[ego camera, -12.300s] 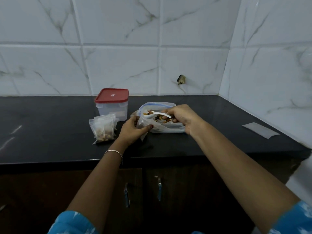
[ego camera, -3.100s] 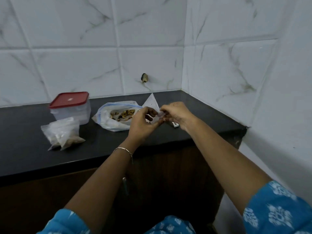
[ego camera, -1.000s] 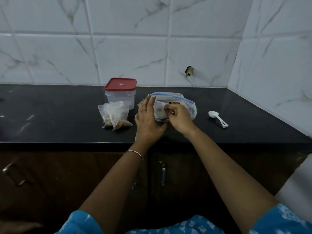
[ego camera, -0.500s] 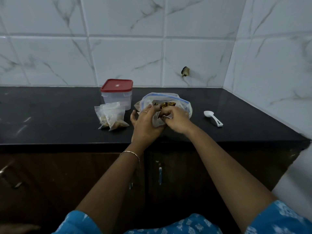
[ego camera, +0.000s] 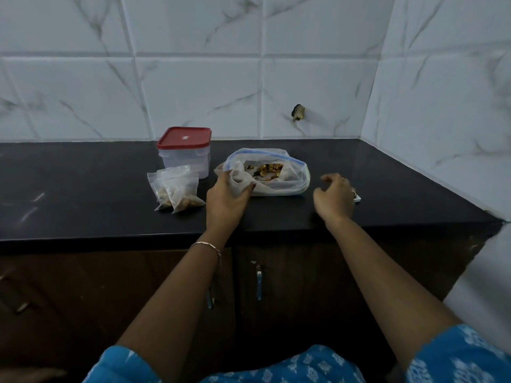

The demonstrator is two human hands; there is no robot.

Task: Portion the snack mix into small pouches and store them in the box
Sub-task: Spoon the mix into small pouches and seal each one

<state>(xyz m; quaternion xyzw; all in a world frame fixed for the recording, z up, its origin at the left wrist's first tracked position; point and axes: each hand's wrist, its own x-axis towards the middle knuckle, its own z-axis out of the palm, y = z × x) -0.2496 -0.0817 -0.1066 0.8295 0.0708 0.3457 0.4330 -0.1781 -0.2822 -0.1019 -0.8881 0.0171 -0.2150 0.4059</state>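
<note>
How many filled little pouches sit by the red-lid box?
2. One small clear plastic pouch lies left, overlapped by the second, both before the red-lidded clear box. Another may hide behind.

- counter [ego camera: 83,189]: black, stone-look, polished, glossy w/ reflections;
- wall tiles [ego camera: 193,92]: white marble-look, smooth, glossy;
- box [ego camera: 190,161]: clear plastic; lid [ego camera: 184,137]: red plastic, matt;
- snack bag [ego camera: 290,185], filled pouches [ego camera: 177,189], empty pouch [ego camera: 239,183]: thin transparent plastic, crinkled;
- cabinet doors [ego camera: 83,286]: dark wood; handles [ego camera: 258,283]: shiny metal;
- bracelet [ego camera: 206,244]: metal; sleeve [ego camera: 456,355]: blue printed cloth
</note>
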